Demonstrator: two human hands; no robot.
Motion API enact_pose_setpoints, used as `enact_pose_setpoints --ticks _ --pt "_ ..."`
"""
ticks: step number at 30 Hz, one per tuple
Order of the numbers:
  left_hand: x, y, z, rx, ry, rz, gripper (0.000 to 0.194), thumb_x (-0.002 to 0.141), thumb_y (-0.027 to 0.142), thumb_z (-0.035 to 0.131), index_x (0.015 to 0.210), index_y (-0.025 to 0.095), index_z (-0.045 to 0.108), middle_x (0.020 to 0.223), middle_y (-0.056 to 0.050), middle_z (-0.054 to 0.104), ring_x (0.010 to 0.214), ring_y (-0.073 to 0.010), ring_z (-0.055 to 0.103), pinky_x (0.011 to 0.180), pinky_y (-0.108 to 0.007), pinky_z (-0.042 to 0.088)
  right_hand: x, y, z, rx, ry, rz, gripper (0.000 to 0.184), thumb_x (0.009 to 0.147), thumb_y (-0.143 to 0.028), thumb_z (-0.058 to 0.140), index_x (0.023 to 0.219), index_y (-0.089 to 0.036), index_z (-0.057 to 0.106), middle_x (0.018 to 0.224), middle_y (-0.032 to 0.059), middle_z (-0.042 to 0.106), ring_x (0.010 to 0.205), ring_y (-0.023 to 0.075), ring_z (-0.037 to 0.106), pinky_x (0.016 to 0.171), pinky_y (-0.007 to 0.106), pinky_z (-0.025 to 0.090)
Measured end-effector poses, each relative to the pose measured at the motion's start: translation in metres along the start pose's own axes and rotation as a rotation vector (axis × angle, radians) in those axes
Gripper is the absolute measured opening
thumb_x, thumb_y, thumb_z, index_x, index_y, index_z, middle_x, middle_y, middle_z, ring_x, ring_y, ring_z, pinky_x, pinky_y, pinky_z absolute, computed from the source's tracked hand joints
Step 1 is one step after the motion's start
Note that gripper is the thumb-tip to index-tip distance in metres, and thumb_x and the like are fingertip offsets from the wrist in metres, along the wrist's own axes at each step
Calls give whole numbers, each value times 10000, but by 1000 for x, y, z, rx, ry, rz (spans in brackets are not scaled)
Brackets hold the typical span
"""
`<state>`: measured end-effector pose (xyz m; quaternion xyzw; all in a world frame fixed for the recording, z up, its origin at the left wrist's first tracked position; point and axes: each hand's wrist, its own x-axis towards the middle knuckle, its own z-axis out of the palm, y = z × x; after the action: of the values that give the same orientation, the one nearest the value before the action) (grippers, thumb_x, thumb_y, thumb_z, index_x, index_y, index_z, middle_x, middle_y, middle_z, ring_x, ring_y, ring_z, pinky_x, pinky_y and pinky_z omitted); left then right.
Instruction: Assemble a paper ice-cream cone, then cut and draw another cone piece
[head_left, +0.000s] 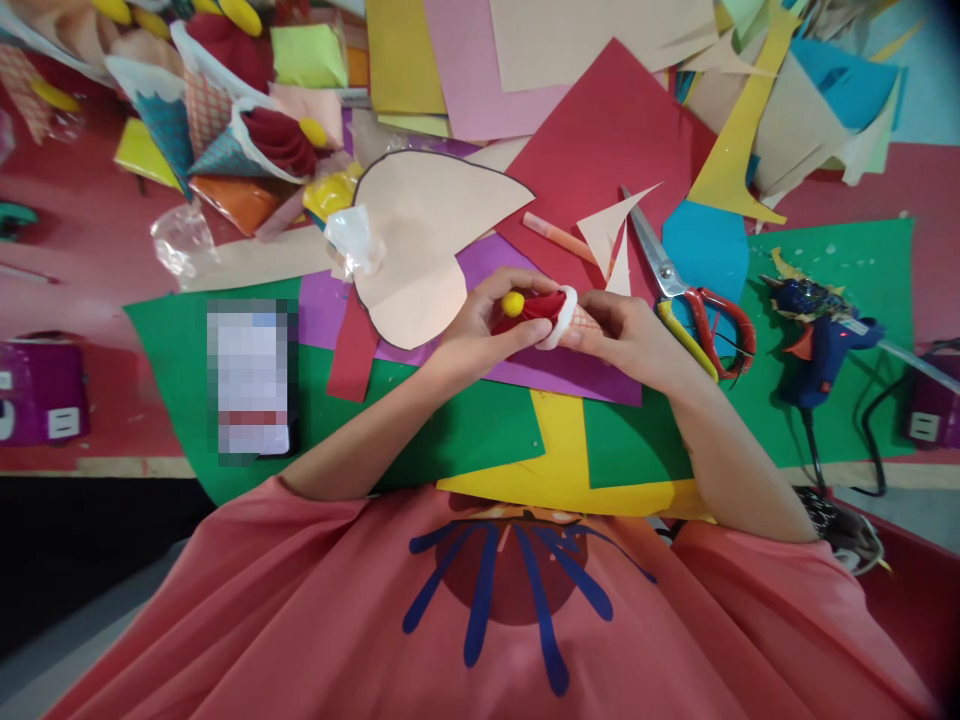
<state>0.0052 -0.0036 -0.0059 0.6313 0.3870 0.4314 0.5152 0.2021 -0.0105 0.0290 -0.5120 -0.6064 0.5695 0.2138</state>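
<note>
Both hands meet over the purple sheet point(570, 375) and hold one small paper craft point(541, 308): red folded petals with a yellow ball at the tip, a white rim and a patterned cone. My left hand point(480, 335) is closed around the red petal end. My right hand point(626, 335) pinches the cone end. A large cream paper heart point(420, 245) with a dark outline lies just left of the hands.
Red-and-yellow-handled scissors point(686, 290) and a blue glue gun point(817, 340) with its cord lie to the right. Finished paper cones point(247, 135) are piled at the back left. Loose coloured sheets cover the table; a phone point(251, 380) lies on the green sheet at left.
</note>
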Motion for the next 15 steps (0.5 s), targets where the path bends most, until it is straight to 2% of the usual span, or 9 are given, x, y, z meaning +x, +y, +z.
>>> enact_pose_setpoints --ticks 4,15 --pt "0 2 0 56 -24 -22 403 735 518 747 1006 235 650 1025 -19 670 995 -168 642 907 -336 538 0 0 0 -56 0 -19 528 722 -657 646 827 -141 605 675 -33 447 604 78 356 520 244 266" --pt "2 7 2 14 -5 -101 439 727 579 716 852 172 609 829 -9 654 763 -119 644 690 -245 540 1 3 2 -132 1 -22 540 711 -676 643 797 -144 606 655 -34 458 584 80 362 518 256 260"
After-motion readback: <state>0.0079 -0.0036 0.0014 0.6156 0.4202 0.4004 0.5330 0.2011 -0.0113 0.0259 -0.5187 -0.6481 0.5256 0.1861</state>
